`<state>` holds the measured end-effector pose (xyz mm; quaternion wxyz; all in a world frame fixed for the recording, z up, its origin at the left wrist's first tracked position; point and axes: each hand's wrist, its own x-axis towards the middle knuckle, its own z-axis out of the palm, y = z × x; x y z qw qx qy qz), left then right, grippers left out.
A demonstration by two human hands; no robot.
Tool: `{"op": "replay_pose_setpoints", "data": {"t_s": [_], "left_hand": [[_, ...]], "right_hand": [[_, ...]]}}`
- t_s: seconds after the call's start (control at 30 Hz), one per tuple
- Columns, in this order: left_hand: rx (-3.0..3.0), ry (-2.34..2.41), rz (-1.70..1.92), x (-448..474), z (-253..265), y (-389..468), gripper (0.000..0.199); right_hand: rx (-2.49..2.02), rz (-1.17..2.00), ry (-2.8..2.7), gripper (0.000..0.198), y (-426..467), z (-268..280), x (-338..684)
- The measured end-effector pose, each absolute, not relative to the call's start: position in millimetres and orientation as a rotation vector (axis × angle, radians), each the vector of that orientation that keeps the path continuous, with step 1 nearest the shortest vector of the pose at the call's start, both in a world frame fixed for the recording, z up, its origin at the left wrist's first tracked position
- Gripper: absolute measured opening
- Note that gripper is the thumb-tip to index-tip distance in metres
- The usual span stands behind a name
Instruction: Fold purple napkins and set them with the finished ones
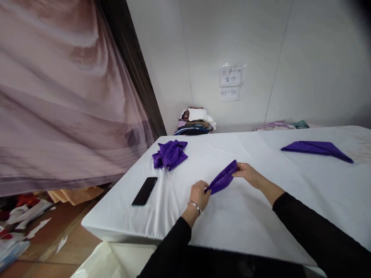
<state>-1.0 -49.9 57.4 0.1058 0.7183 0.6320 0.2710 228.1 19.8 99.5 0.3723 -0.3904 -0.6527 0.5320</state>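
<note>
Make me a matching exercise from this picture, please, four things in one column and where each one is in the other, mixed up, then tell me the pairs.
Things:
1. smartphone
2. bracelet
3. handwritten paper sign
4. middle purple cloth

Places:
A. around the left wrist
B. up on the wall
C. held between the left hand and the right hand
D. lying flat on the white tablecloth, out of the hands

Right pairs: 1-D, 2-A, 3-B, 4-C.
</note>
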Motion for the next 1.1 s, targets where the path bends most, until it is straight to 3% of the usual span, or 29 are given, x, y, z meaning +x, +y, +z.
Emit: {"op": "replay_pose_setpoints", "data": {"t_s": [0.1, 0.2, 0.37, 0.6, 0.87, 1.1], "left_hand": [[2.404, 1.774, 0.995, -4, 72, -36, 0.019], [2.608, 1.659, 0.875, -5, 68, -32, 0.025], [2.618, 1.549, 0.640, -9, 33, -48, 0.027], [2.186, 1.714, 0.888, -36, 19, -69, 0.034], [1.908, 1.876, 0.996, -44, 17, -68, 0.018], [1.996, 1.723, 0.973, -39, 16, -67, 0.029]], "right_hand": [[-1.009, 0.991, -1.747, 0.021, 15, 100, 240], [-1.017, 0.758, -1.925, 0.019, 4, 80, 254], [-1.060, 0.820, -2.278, 0.024, -20, 31, 278], [-1.259, 0.859, -2.174, 0.030, -28, 23, 285], [-1.193, 0.577, -2.460, 0.051, -40, 26, 229], [-1.233, 0.380, -2.670, 0.057, -43, 8, 229]]}}
